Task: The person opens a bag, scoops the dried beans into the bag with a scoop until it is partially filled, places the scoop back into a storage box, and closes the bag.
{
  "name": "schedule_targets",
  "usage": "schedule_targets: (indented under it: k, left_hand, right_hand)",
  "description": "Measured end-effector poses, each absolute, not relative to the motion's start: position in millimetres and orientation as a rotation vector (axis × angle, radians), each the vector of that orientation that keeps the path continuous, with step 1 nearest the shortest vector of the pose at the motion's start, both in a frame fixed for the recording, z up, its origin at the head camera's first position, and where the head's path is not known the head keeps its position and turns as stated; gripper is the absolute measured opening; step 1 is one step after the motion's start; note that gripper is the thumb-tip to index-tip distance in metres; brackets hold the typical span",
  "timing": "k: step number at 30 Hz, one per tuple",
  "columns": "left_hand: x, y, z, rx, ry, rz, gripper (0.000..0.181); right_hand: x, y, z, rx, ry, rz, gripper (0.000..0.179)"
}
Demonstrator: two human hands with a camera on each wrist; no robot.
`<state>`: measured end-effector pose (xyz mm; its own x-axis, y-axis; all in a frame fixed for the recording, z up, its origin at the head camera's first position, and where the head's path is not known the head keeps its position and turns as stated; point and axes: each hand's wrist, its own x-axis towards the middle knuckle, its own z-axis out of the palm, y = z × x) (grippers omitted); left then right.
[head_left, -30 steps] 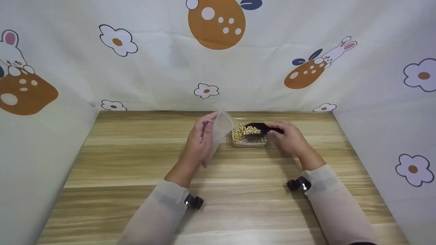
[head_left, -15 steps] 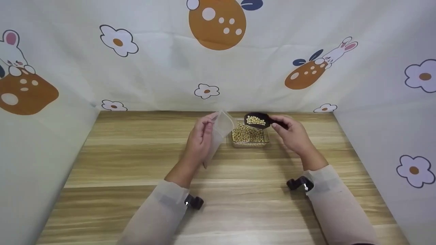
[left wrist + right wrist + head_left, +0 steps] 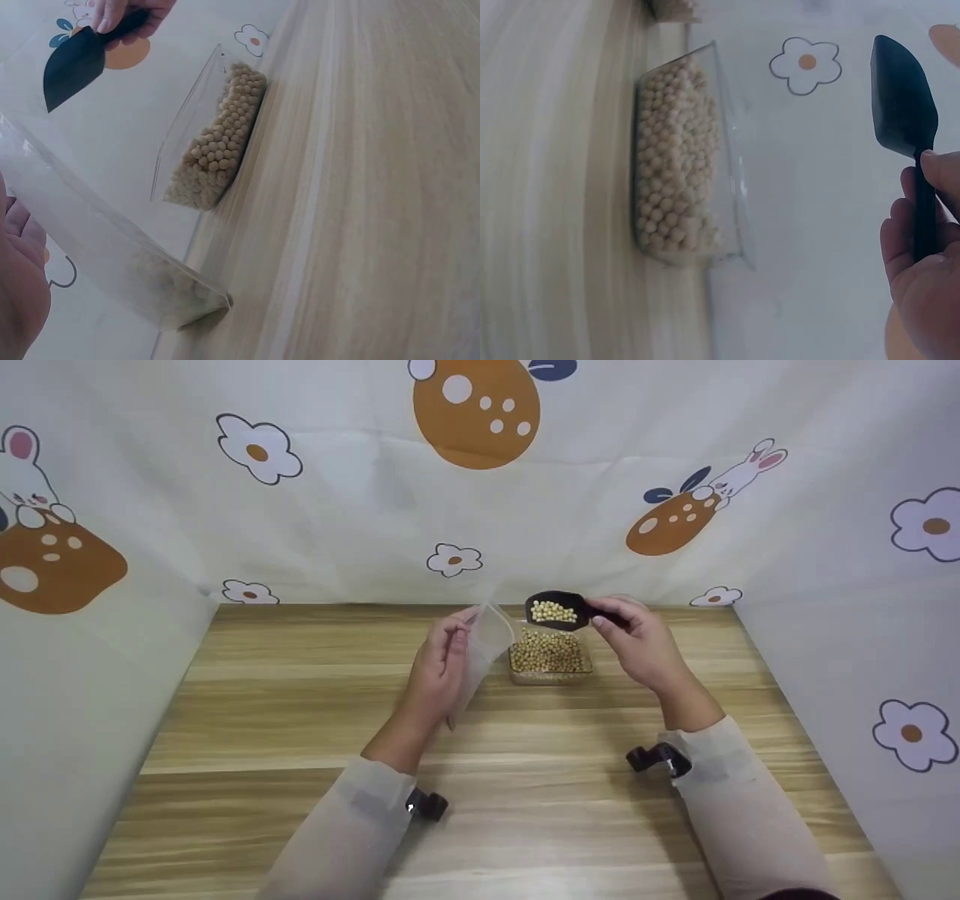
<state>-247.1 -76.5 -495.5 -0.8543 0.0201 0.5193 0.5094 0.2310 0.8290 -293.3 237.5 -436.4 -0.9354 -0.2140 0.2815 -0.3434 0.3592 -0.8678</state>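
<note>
My right hand [image 3: 641,645] grips the handle of a black scoop [image 3: 904,97], which carries a load of soybeans [image 3: 553,611] above the far side of a clear box. That box [image 3: 551,678] stands on the table, with more soybeans [image 3: 221,142] heaped inside. To its left, my left hand [image 3: 441,660] holds a translucent plastic bag [image 3: 489,639], whose mouth gapes toward the scoop. Some beans show dimly through the bag's lower end in the left wrist view, and its bottom corner comes down close to the table. The scoop is apart from the bag.
A wood-grain table [image 3: 300,810] spreads under both arms. Pale curtains [image 3: 337,525] printed with flowers and rabbits hang at the back and both sides. A black wrist camera [image 3: 427,805] is strapped to the left sleeve, another wrist camera [image 3: 660,760] to the right.
The scoop has risen out of the beans in the box, loaded, and shifted up and slightly left. My left hand and the bag have stayed in place.
</note>
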Motion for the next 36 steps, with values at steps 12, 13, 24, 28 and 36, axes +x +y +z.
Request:
schedule_targets:
  k: [12,13,24,28,36]
  left_hand:
    - [-247.4,-76.3,-494.1,-0.483,-2.107,-1.654,0.015]
    - [-247.4,-76.3,-494.2,-0.483,-2.106,-1.655,0.015]
    - [-249.8,-76.0,-496.2,-0.527,-2.056,-1.682,0.013]
    - [-250.0,-76.2,-496.7,-0.535,-2.061,-1.68,0.013]
    - [-247.6,-75.5,-495.5,-0.514,-2.073,-1.697,0.017]
  right_hand:
    - [-288.2,215.7,-407.4,0.645,-2.504,1.532,0.029]
    - [-287.4,213.6,-405.0,0.654,-2.517,1.495,0.028]
    - [-279.2,194.8,-379.9,0.798,-2.649,1.059,0.031]
    - [-278.2,188.8,-376.5,0.847,-2.663,0.942,0.031]
    - [-274.8,181.0,-370.2,0.902,-2.639,0.881,0.03]
